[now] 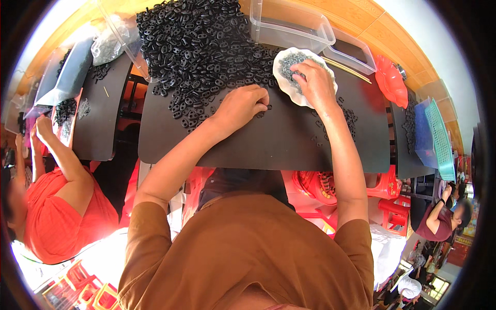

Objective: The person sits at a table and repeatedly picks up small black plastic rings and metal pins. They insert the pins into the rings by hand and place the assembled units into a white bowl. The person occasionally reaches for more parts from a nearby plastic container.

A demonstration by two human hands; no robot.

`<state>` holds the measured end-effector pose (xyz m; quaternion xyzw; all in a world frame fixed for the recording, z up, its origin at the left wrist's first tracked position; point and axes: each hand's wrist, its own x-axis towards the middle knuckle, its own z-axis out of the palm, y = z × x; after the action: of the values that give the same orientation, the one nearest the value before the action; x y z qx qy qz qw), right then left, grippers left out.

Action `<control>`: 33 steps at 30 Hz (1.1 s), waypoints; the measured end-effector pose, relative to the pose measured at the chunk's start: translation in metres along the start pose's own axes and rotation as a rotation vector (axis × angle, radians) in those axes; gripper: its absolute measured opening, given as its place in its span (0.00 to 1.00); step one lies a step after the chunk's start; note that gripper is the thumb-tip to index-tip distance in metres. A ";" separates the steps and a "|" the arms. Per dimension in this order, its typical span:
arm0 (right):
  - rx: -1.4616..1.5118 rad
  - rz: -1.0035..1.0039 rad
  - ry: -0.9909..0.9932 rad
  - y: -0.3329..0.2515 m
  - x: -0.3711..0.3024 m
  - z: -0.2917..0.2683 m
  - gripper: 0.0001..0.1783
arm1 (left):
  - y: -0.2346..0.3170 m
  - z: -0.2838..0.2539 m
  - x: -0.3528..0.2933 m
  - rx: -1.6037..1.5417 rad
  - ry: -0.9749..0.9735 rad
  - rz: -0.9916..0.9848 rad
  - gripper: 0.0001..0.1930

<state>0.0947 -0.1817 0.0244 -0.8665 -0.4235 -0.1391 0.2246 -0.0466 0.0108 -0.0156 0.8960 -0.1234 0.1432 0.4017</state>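
While the person's right hand (312, 82) rests over a white bowl (292, 96) of small clear pieces (285, 65), its fingers bent close together, the left hand (242, 107) curls narrowly beside a heap of black pieces (196, 49) on the dark table (232, 151); one cannot tell whether either holds anything.

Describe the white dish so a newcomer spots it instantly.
On the dark table, find the large heap of black pieces. At its right edge, beneath the right hand, sits a white dish holding small greyish pieces. Its wavy white rim sets it apart from the clear bin and red dish nearby.
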 end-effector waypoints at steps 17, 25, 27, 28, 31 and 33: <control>0.973 0.217 0.031 -0.025 -0.020 0.017 0.10 | 0.008 0.001 0.049 -0.742 0.115 -0.285 0.04; 1.045 0.343 0.192 -0.005 -0.018 0.021 0.04 | 0.008 0.006 0.087 -0.676 0.038 -0.196 0.06; 1.044 0.338 0.179 0.004 -0.019 0.021 0.03 | 0.007 0.004 0.094 -0.474 0.052 -0.102 0.07; 1.022 0.365 0.183 0.005 -0.020 0.021 0.02 | 0.002 0.000 0.097 -0.275 0.076 -0.005 0.08; 0.994 0.356 0.316 0.009 -0.017 0.018 0.02 | -0.009 -0.006 0.106 0.348 0.070 0.120 0.09; 1.058 0.346 0.335 0.013 -0.018 0.016 0.02 | -0.010 -0.001 0.107 0.563 0.018 0.096 0.09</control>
<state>0.0945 -0.1928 -0.0001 -0.6593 -0.2464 -0.0050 0.7104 0.0560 0.0060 0.0163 0.9642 -0.1175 0.1986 0.1309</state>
